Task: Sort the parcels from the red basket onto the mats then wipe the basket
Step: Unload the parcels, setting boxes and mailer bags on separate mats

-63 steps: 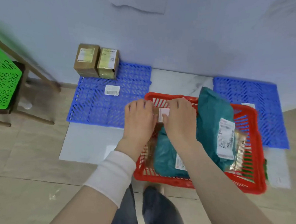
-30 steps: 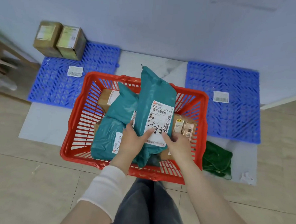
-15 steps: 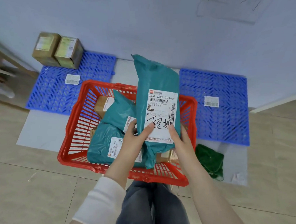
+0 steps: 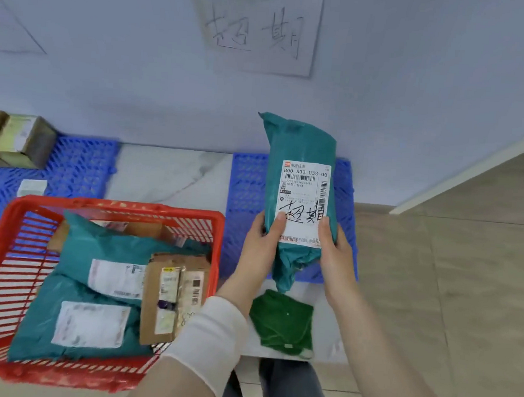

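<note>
Both hands, left hand [image 4: 259,241] and right hand [image 4: 333,248], grip an upright teal parcel [image 4: 300,145] above the right blue mat [image 4: 246,179]; the red basket [image 4: 107,205] beside it holds more parcels; a green cloth [image 4: 282,322] lies near the mat's front edge

We hold both arms stretched forward and up, our hands meeting around the lower part of the teal parcel [image 4: 298,182], which serves as our landmark. Our left hand [image 4: 259,244] wraps the parcel's left edge, thumb pressed flat on the front, the other fingers hidden behind it. Our right hand [image 4: 334,248] grips the parcel's right edge the same way, thumb on the front. Both wrists sit just below the parcel. A white sleeve [image 4: 206,339] covers our left forearm from below the wrist; our right forearm is bare. Our knees show below the parcel, between the forearms.
</note>
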### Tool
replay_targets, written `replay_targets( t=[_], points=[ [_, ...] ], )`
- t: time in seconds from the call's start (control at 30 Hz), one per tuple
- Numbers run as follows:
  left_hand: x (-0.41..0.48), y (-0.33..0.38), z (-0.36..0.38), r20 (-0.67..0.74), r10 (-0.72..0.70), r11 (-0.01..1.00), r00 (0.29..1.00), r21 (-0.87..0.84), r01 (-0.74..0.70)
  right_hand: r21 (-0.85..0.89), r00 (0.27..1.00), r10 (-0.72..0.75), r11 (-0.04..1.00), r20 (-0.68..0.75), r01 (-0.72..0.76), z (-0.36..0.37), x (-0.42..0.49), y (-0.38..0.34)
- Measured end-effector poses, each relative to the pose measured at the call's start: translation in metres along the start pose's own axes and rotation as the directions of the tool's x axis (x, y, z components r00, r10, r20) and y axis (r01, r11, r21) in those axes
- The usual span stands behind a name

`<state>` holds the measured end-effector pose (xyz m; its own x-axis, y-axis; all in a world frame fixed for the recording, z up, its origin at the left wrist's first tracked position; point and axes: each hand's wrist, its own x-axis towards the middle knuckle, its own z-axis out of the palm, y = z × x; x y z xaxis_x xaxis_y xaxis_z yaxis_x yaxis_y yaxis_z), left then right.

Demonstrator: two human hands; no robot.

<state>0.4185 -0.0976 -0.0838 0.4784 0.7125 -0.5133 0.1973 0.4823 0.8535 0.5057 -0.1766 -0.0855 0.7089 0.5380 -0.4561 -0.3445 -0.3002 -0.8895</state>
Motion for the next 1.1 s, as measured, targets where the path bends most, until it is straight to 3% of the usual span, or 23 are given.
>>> replay_targets(
  t=[0.2,0.4,0.77,0.97,1.1],
  points=[
    [0.055,-0.033,0.08,-0.014,-0.07,0.996,0.997,0.057,0.071,0.0,0.987,0.163,0.987,-0.011,-0.163,-0.065,0.074,0.021],
    [0.137,-0.092,0.126,-0.03,-0.128,0.985,0.991,0.117,0.13,0.061,0.958,0.262,0.965,-0.119,-0.256,-0.09,0.155,0.066],
    [0.25,-0.153,0.175,-0.079,-0.098,0.963,0.992,0.242,0.115,-0.162,0.926,0.166,0.959,-0.34,-0.231,-0.103,0.282,0.131],
    [0.272,-0.145,0.18,-0.082,-0.061,0.961,0.995,0.266,0.081,-0.198,0.937,0.136,0.958,-0.323,-0.207,-0.099,0.305,0.132],
    [0.276,-0.138,0.18,-0.054,-0.11,0.956,0.992,0.269,0.121,-0.247,0.944,0.165,0.939,-0.286,-0.239,-0.102,0.309,0.126]
  ],
)
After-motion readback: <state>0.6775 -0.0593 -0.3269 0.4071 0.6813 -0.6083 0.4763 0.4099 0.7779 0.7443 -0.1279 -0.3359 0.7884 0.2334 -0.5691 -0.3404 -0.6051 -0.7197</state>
